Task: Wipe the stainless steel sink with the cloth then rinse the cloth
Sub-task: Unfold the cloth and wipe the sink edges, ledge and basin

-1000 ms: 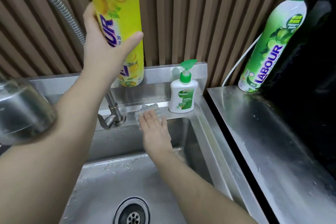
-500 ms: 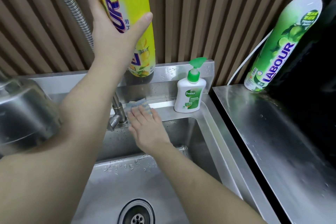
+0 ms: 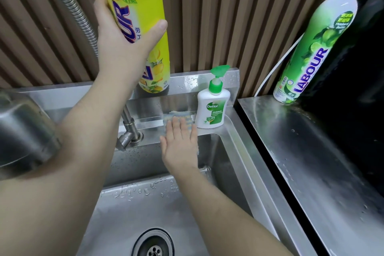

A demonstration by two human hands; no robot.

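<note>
Soap bottle (image 3: 212,108) just beside cloth (image 3: 178,115)

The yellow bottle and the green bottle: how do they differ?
The yellow bottle is gripped by the left hand; the green bottle stands untouched on the counter. The yellow bottle's label shows lemons, the green bottle's limes. The green bottle's cap shows; the yellow bottle's is out of frame. Both are tall.

Cloth (image 3: 176,114) lies on the sink ledge (image 3: 150,134) between faucet (image 3: 131,131) and pump bottle (image 3: 212,108), perhaps touching the bottle.
</note>
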